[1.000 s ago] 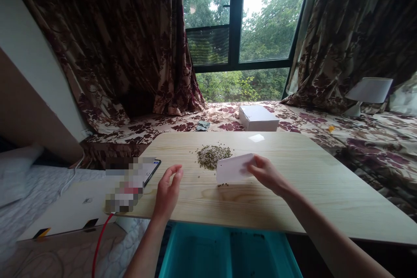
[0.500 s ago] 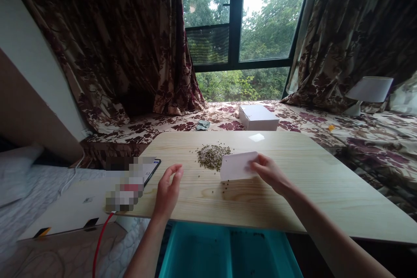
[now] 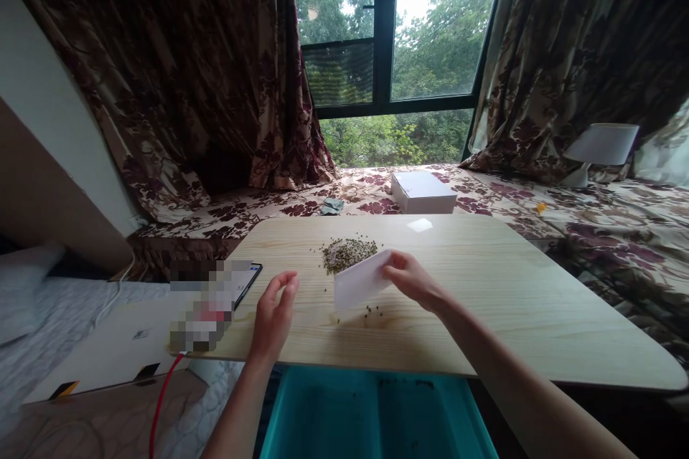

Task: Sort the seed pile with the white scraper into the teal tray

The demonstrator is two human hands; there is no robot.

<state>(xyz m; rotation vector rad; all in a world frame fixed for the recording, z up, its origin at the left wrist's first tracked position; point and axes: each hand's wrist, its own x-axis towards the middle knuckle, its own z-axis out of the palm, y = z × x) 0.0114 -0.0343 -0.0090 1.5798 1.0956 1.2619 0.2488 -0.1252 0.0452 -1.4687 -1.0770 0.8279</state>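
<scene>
the right hand (image 3: pixel 406 274) pinched a white card (image 3: pixel 359 283) at its right end between thumb and fingers; the card stood tilted on the near side of a heap of small greenish seeds (image 3: pixel 349 251), hiding part of the heap's near edge. whether the card's lower edge touched the table (image 3: pixel 484 301) could not be told. the left hand (image 3: pixel 274 308) was loosely spread in a soft curl above the table, left of the card. a few stray seeds (image 3: pixel 369 312) lay just nearer than the card. at the table's left edge was a phone (image 3: pixel 246 288), partly masked by pixelation, with a red cable (image 3: pixel 161 401) hanging near it. below the near edge was a teal divided bin (image 3: pixel 377 412). beyond the far edge, a white box (image 3: pixel 425 190) rested on flowered cloth (image 3: pixel 366 202), with a lamp (image 3: pixel 603 143) farther right.
</scene>
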